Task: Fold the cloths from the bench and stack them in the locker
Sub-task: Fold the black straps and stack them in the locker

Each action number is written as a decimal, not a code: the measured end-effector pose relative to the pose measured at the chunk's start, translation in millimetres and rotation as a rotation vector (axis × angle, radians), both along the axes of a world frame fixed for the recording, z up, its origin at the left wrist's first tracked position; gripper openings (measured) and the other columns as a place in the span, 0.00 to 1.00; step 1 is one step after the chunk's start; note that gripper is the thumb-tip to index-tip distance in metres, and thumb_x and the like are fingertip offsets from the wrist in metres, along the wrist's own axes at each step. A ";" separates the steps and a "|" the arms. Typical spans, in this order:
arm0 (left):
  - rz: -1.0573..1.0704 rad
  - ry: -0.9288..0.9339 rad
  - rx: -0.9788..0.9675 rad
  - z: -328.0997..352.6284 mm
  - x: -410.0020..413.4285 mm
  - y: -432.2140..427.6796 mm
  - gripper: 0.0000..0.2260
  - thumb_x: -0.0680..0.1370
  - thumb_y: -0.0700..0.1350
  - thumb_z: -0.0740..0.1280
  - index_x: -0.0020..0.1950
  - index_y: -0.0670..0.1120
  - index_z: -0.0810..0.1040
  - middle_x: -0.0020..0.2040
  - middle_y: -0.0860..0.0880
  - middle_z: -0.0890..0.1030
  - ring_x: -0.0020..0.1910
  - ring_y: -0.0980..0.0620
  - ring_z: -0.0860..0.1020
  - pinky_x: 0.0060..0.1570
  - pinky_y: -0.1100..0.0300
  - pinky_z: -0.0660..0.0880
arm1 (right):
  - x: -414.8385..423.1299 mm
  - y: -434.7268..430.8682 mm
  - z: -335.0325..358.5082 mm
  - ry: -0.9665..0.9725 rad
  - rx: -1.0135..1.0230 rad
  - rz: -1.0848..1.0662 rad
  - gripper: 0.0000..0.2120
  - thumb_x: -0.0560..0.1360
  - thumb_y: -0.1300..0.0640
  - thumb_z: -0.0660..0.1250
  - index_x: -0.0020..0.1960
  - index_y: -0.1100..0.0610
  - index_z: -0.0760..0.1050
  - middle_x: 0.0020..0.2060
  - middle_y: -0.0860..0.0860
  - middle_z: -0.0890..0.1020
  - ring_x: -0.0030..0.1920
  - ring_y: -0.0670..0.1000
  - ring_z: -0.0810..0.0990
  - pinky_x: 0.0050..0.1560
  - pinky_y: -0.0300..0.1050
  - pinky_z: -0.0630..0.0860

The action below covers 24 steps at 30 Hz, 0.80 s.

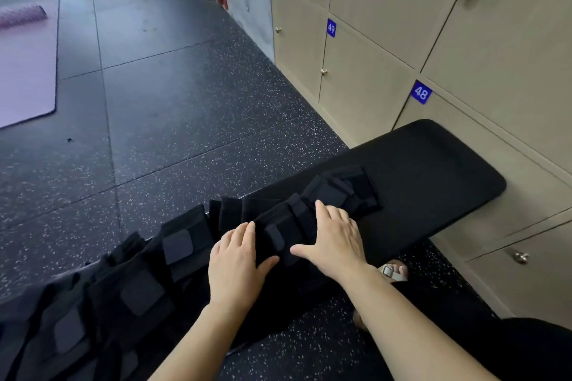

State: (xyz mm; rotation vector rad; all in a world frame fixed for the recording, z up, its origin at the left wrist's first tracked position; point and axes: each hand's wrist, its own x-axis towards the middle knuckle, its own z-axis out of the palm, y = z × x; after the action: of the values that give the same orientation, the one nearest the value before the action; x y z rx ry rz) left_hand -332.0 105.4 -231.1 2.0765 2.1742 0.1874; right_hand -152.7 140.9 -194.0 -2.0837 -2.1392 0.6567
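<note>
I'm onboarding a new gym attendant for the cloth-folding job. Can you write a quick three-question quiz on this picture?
1. True or false: the left hand and right hand both rest flat on the black cloths on the bench.
2. Which locker number is nearest the bench? A 50, B 49, C 48.
3. What colour is the mat on the floor?
Key: 1 true; 2 C, label 48; 3 purple.

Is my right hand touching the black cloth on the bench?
Touching. The head view shows the right hand flat on the black cloth, fingers straight.
</note>
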 end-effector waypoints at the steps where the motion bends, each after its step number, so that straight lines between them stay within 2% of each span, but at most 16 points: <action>1: 0.010 0.007 0.010 -1.4 1.1 -0.3 0.36 0.64 0.62 0.77 0.66 0.43 0.77 0.61 0.48 0.81 0.59 0.45 0.79 0.56 0.50 0.76 | -1.8 0.3 -1.8 -0.008 0.005 -0.007 0.50 0.69 0.34 0.69 0.78 0.57 0.49 0.73 0.52 0.63 0.73 0.53 0.59 0.73 0.48 0.56; 6: 0.015 -0.008 0.043 -5.1 7.6 0.1 0.36 0.63 0.60 0.78 0.66 0.44 0.77 0.59 0.51 0.82 0.59 0.46 0.78 0.54 0.50 0.75 | -7.6 1.1 -8.9 -0.021 0.058 -0.012 0.47 0.69 0.38 0.70 0.78 0.55 0.51 0.69 0.51 0.65 0.69 0.53 0.62 0.71 0.47 0.57; 11: 0.019 -0.068 0.047 -5.9 13.0 2.7 0.34 0.63 0.58 0.79 0.65 0.45 0.78 0.59 0.52 0.82 0.59 0.46 0.77 0.54 0.50 0.73 | -9.2 5.0 -11.6 0.100 0.007 -0.084 0.47 0.66 0.37 0.72 0.76 0.52 0.55 0.70 0.48 0.67 0.72 0.51 0.61 0.71 0.48 0.55; 15: 0.025 -0.083 0.055 -6.7 15.3 4.2 0.34 0.61 0.57 0.80 0.63 0.45 0.79 0.58 0.51 0.82 0.57 0.46 0.78 0.51 0.50 0.74 | -10.6 11.2 -11.0 0.204 -0.008 -0.139 0.36 0.70 0.44 0.71 0.73 0.51 0.60 0.66 0.49 0.72 0.70 0.50 0.63 0.70 0.47 0.56; 18: 0.029 -0.128 0.043 -2.5 17.0 3.5 0.34 0.66 0.58 0.77 0.69 0.47 0.75 0.65 0.52 0.78 0.64 0.47 0.74 0.58 0.51 0.69 | -13.4 15.7 -7.9 0.192 -0.022 -0.159 0.34 0.71 0.47 0.71 0.73 0.51 0.62 0.64 0.49 0.75 0.69 0.49 0.65 0.69 0.47 0.56; 21: 0.045 -0.207 -0.005 3.6 18.1 4.9 0.35 0.73 0.60 0.70 0.76 0.50 0.64 0.73 0.56 0.69 0.71 0.51 0.64 0.66 0.55 0.61 | -11.1 20.4 -3.6 0.228 -0.084 -0.182 0.30 0.72 0.50 0.70 0.72 0.51 0.65 0.62 0.51 0.75 0.67 0.50 0.67 0.69 0.45 0.58; 24: 0.119 -0.386 -0.071 5.6 18.7 10.4 0.38 0.72 0.60 0.72 0.77 0.47 0.62 0.74 0.52 0.68 0.72 0.50 0.65 0.69 0.54 0.62 | -7.7 20.2 -1.7 0.342 -0.113 -0.259 0.28 0.72 0.51 0.70 0.70 0.50 0.68 0.62 0.53 0.74 0.65 0.53 0.68 0.69 0.45 0.62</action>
State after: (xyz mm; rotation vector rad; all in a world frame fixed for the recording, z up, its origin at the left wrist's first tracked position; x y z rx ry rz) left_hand -313.3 115.8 -225.5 1.7037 2.0328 0.4723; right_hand -160.4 161.1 -195.7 -2.0693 -1.6536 1.0307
